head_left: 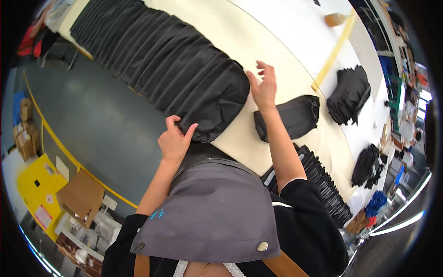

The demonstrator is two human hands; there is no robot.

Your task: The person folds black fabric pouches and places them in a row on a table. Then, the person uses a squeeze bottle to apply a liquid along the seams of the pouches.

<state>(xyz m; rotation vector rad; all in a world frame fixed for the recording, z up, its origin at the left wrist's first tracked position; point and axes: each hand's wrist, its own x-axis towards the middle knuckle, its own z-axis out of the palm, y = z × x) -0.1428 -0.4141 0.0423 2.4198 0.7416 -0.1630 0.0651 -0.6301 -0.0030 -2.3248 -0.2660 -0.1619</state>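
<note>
Dozens of black fabric pieces (pixel 157 55) are lying overlapped, running from centre toward 11 o'clock on the table (pixel 258 32); your left hand (pixel 175 141) is pinching their soft, light, floppy near end while your right hand (pixel 264 87) is hovering open-fingered just beside it.

A long overlapped row of flat black fabric pieces (pixel 157 60) lies fanned like shingles along the near edge of the cream tabletop (pixel 277 37), running from the far left corner down toward me. My left grip (pixel 175 141) pinches the rounded near end of that row at the tabletop's edge. The fabric looks matte, creased in parallel folds, each piece part-covering the next.
</note>
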